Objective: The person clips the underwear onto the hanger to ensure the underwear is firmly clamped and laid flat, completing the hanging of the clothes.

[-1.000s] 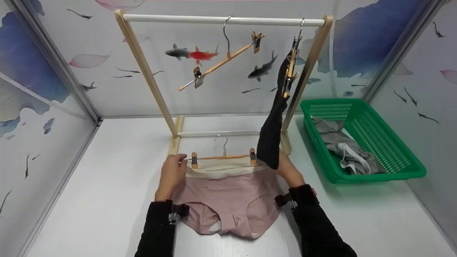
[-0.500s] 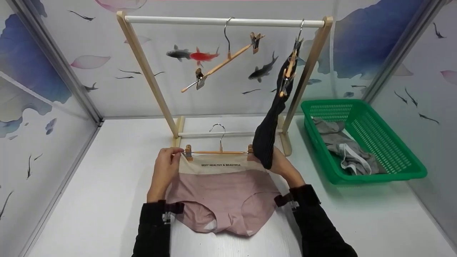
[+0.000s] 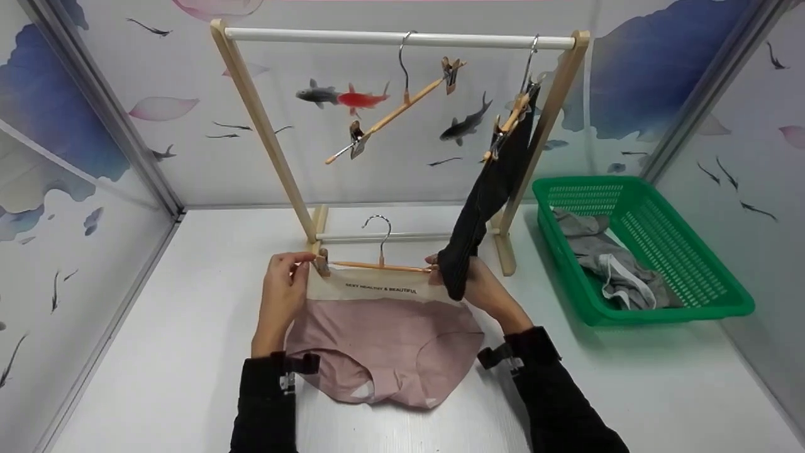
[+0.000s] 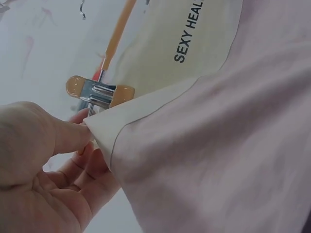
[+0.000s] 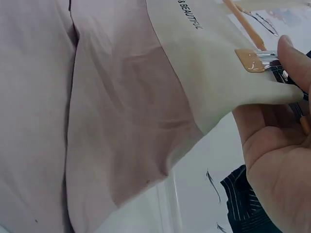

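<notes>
In front of the rack [image 3: 267, 132], a white table [image 3: 188, 327] is spread, its surface running left of the rack to the patterned wall [image 3: 69, 251]. To the rack's right a green basket [image 3: 670, 316] is set, a narrow gap being left beside the rack's foot; grey cloth [image 3: 619, 258] is heaped inside. In front of the rack, pink briefs [image 3: 383, 352] are held; on their cream waistband [image 3: 327, 288] "SEXY HEALTHY & BEAUTIFUL" is printed, cropped in both wrist views. From the rack's right end a dark garment [image 3: 484, 195] is hung, by which the right clip [image 5: 252, 60] and some fingers are hidden in the head view. An upper hanger [image 3: 402, 110] is hung mid-rack; a lower hanger [image 3: 380, 265] is laid along the waistband. By the left hand [image 3: 281, 292] the waistband's corner is pinched, beside the left clip [image 4: 99, 92]. By the right hand [image 3: 487, 286] the opposite corner is grasped, thumb near its clip, the fingertips cut off.
</notes>
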The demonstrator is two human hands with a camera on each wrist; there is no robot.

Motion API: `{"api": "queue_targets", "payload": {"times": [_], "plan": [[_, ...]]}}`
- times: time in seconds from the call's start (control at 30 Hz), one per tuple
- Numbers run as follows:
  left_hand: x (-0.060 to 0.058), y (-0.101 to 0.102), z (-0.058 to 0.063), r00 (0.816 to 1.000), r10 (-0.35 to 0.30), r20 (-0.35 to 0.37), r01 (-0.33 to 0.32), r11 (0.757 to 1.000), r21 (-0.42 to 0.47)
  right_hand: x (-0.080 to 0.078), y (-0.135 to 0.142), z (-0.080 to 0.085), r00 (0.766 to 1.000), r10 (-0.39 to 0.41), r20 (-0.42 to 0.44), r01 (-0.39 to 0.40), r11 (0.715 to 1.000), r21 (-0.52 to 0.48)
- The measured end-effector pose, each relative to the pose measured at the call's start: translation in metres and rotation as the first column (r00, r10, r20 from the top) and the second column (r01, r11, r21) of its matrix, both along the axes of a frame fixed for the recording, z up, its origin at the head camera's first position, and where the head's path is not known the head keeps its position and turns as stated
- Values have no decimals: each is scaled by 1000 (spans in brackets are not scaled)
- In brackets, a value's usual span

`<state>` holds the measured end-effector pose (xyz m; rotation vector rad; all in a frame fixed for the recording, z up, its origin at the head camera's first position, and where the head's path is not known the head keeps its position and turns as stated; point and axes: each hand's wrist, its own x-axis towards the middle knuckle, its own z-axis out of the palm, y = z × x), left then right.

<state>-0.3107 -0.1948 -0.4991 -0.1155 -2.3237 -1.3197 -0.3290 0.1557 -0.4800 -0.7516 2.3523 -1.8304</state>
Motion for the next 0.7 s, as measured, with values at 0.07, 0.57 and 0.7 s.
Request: {"api": "queue_targets", "payload": {"times": [0.07, 0.57, 0.7], "plan": [[0, -2, -1, 1000, 7, -7, -7, 1000, 12, 1, -3, -1, 1000, 11, -3, -11, 1000, -16], [2, -9, 4, 992, 58, 115, -59, 998, 2, 13, -48, -25, 992, -120, -40, 110, 973, -202], [4, 3, 12, 984, -30, 175, 12, 995, 103, 29, -54, -5, 980, -179, -86, 156, 962, -225]]}}
